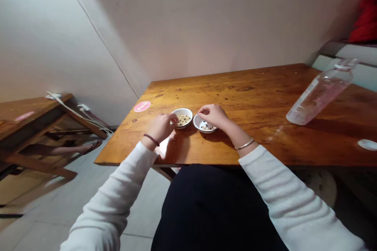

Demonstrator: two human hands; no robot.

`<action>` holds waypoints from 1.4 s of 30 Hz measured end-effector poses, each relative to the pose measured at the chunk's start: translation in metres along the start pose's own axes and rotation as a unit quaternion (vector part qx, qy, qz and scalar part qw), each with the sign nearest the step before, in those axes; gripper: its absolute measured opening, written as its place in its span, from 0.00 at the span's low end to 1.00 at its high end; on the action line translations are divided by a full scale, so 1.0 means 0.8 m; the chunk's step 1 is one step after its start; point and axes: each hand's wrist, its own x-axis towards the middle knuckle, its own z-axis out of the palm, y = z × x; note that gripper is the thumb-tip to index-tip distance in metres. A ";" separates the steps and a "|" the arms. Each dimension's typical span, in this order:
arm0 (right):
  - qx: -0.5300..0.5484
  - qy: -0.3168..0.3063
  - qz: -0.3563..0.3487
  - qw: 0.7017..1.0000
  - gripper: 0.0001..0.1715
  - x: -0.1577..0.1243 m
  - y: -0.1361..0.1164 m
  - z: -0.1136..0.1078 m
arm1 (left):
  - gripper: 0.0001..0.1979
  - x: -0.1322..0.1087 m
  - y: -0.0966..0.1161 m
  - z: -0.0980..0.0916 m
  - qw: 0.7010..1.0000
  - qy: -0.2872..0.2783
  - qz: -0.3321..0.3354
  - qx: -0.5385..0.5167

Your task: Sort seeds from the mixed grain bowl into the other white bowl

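Note:
Two small white bowls stand side by side on the wooden table. The left bowl (183, 110) has many pale beans or grains (184, 120) in it, with dark ones among them. In the right bowl (196, 124) lie fewer light and dark pieces (207, 127). My left hand (161, 126) is at the left bowl's left side, its fingertips closed together over the rim. Above the right bowl, my right hand (214, 115) is in a pinch, thumb and forefinger together. Anything between the fingertips of either hand is too small to make out.
A clear plastic bottle (321, 94) stands on the table (250, 145) to the right, near a white object (367, 144) at the edge. A pink round sticker (142, 106) marks the left corner. Another table (26, 119) with white cables, and a person's leg (64, 150), are at the left.

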 end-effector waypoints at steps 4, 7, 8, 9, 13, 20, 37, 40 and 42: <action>0.001 0.003 0.004 1.000 0.09 0.003 -0.002 -0.003 | 0.15 0.070 -0.013 0.000 0.990 -0.132 -0.010 0.038; 0.007 0.004 0.006 1.000 0.09 0.004 -0.004 -0.006 | 0.18 0.096 -0.011 0.005 0.981 -0.185 -0.001 0.048; 0.007 0.008 0.006 1.000 0.09 0.005 -0.005 -0.007 | 0.17 0.100 -0.008 0.008 0.980 -0.195 0.005 0.048; 0.005 0.014 0.008 1.000 0.09 0.005 -0.005 -0.007 | 0.15 0.103 -0.005 0.011 0.979 -0.197 0.008 0.049; -0.004 0.048 0.018 0.999 0.08 0.007 -0.004 -0.005 | 0.14 0.109 -0.001 0.021 0.987 -0.156 0.000 0.045; 0.018 0.031 0.009 0.999 0.07 0.011 0.003 0.001 | 0.13 0.111 -0.019 0.020 0.989 -0.117 0.042 -0.079; 0.060 0.075 0.000 0.995 0.08 0.007 -0.008 0.007 | 0.20 0.110 -0.002 0.064 0.930 -0.002 0.152 -0.335; 0.060 0.090 0.006 0.994 0.08 0.006 -0.009 0.007 | 0.20 0.109 -0.001 0.066 0.928 0.008 0.152 -0.341; 0.063 0.096 0.012 0.993 0.08 0.007 -0.008 0.007 | 0.19 0.109 -0.001 0.066 0.927 0.011 0.152 -0.341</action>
